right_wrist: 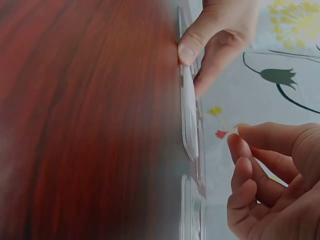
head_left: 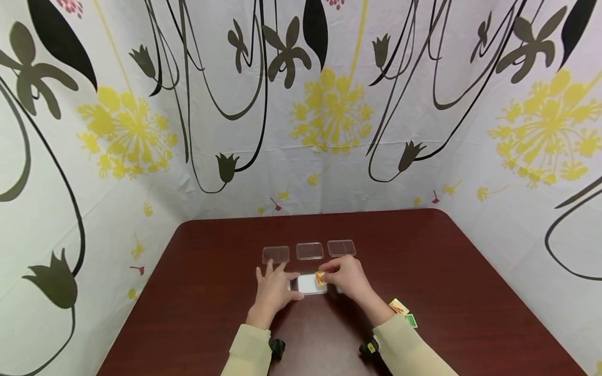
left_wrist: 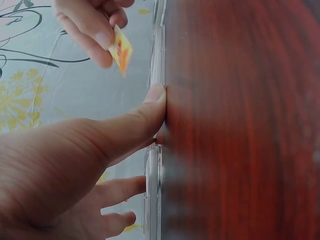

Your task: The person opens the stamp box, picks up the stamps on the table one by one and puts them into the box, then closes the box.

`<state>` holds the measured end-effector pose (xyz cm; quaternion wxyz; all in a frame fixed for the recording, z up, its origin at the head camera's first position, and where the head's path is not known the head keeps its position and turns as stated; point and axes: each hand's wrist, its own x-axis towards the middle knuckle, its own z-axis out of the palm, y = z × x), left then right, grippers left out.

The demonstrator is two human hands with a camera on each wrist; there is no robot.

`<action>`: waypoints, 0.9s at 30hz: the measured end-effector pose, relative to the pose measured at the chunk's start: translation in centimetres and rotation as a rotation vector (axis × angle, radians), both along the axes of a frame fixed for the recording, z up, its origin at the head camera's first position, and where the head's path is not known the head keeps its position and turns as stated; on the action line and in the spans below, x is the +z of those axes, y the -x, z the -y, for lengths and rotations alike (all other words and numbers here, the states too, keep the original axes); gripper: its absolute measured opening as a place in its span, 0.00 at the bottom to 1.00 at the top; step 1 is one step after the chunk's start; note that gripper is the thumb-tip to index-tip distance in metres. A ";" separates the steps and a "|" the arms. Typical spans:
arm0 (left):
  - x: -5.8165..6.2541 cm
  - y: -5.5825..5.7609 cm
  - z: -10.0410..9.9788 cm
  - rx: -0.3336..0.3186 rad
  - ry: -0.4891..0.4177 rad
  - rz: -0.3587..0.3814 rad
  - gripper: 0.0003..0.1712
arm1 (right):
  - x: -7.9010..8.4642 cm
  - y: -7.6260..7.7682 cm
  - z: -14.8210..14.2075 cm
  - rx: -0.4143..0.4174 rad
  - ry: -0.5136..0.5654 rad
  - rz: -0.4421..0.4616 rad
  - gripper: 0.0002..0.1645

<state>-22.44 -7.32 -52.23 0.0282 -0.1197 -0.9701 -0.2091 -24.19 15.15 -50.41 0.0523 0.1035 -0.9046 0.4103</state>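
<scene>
Between thumb and fingers, my right hand pinches a small yellow-and-orange stamp, held above the right part of a clear plastic case with a white insert. The left wrist view shows the stamp tilted and apart from the case. My left hand grips that case at its left end, thumb at the near edge and a finger at the far edge; its other fingers spread over a second case. The right wrist view shows the left thumb on the gripped case.
Three clear plastic pieces lie in a row farther back. Another case sits right of the middle one, partly hidden by the right hand. By the right forearm lie a yellow-and-red stamp and a green stamp on the dark red table.
</scene>
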 end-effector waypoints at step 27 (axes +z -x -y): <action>-0.2 0.1 0.5 -0.046 -0.013 -0.014 0.34 | -0.8 0.6 2.2 0.006 -0.279 -0.090 0.10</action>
